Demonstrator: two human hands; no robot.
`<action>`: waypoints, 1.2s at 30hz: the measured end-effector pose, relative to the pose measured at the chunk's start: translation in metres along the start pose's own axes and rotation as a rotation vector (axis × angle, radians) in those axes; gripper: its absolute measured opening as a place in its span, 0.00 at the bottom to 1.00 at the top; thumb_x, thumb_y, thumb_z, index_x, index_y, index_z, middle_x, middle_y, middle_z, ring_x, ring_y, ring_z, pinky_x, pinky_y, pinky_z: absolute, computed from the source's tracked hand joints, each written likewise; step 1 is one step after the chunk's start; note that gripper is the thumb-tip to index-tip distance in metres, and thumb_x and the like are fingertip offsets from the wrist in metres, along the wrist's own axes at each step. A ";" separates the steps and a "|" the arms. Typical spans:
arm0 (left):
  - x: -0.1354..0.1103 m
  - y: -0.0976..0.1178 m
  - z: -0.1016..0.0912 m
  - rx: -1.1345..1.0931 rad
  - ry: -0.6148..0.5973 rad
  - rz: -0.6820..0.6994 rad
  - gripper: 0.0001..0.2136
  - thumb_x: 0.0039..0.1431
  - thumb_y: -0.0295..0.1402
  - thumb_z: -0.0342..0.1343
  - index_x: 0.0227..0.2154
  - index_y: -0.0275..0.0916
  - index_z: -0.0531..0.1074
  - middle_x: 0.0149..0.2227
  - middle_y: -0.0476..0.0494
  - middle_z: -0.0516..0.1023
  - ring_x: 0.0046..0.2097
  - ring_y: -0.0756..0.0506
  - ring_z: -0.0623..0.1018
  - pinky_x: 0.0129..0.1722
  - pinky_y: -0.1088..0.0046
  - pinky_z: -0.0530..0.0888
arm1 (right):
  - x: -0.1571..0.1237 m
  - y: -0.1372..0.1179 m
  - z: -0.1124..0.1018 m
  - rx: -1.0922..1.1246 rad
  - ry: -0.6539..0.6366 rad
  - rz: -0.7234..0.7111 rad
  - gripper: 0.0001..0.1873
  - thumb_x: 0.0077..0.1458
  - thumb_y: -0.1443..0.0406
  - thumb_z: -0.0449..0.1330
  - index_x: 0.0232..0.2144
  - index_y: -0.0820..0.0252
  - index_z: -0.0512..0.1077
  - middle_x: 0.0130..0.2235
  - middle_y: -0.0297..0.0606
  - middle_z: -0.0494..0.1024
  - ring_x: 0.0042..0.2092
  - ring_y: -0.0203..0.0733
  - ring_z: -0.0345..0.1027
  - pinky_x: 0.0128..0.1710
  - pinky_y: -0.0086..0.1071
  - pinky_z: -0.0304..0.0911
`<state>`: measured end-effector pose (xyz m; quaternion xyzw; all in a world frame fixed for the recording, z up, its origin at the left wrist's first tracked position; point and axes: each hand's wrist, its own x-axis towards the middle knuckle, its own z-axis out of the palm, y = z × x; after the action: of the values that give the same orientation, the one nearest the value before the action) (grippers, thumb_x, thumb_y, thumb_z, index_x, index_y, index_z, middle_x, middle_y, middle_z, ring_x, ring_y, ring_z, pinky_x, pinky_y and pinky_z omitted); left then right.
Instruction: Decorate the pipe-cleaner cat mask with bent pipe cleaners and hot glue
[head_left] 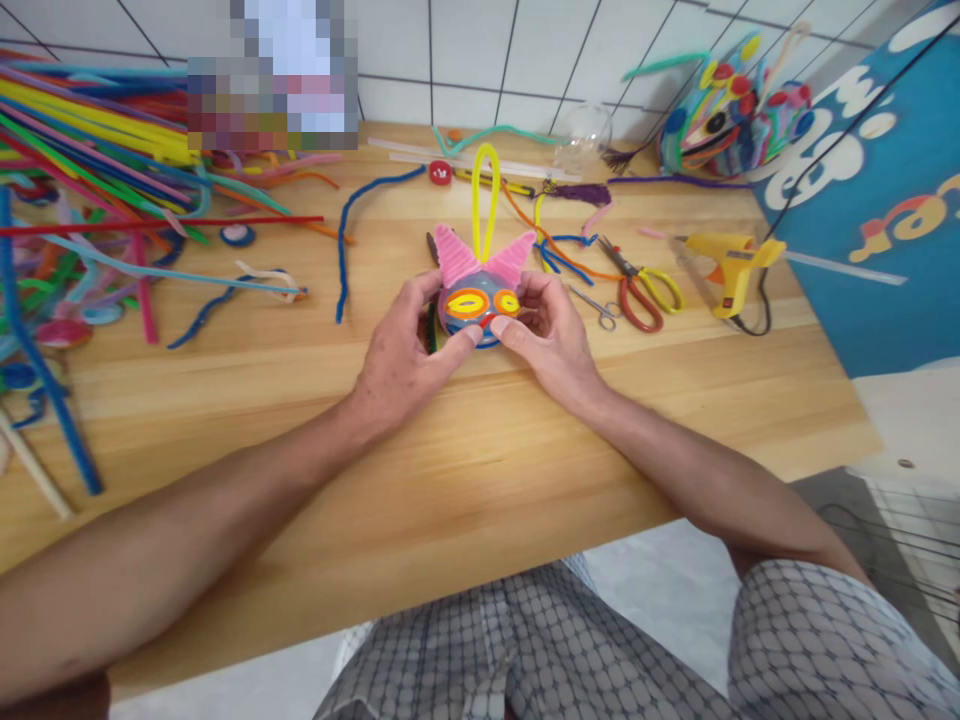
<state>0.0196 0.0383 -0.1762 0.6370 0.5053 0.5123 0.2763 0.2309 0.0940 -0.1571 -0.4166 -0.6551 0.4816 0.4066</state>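
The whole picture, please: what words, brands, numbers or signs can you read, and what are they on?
None that I can read for sure.
Blue panel: white and orange-yellow shapes that may be letters; partly cut off and too blurred to read.
Yellow glue gun: a tiny reddish mark on its handle, too small to read.
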 end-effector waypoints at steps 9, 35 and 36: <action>0.000 0.000 0.001 0.007 0.007 0.010 0.29 0.69 0.47 0.69 0.68 0.48 0.70 0.67 0.36 0.82 0.67 0.30 0.84 0.67 0.42 0.83 | -0.001 -0.001 0.001 0.035 0.007 -0.002 0.35 0.55 0.38 0.78 0.53 0.46 0.71 0.55 0.38 0.85 0.56 0.51 0.81 0.60 0.49 0.79; 0.001 0.003 -0.001 -0.001 0.012 -0.005 0.26 0.69 0.46 0.69 0.65 0.47 0.72 0.65 0.37 0.85 0.65 0.33 0.85 0.65 0.48 0.85 | 0.000 0.000 0.000 0.015 -0.003 -0.007 0.39 0.53 0.34 0.77 0.54 0.46 0.71 0.54 0.38 0.84 0.55 0.51 0.81 0.58 0.49 0.78; 0.001 0.003 -0.001 -0.002 0.010 -0.006 0.26 0.69 0.46 0.69 0.65 0.47 0.72 0.65 0.37 0.84 0.65 0.33 0.85 0.65 0.47 0.85 | 0.000 0.000 0.000 0.013 -0.007 -0.015 0.38 0.54 0.34 0.76 0.54 0.46 0.71 0.54 0.38 0.84 0.55 0.51 0.81 0.58 0.48 0.78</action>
<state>0.0193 0.0380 -0.1732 0.6327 0.5079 0.5152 0.2762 0.2311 0.0941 -0.1568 -0.4072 -0.6564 0.4842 0.4108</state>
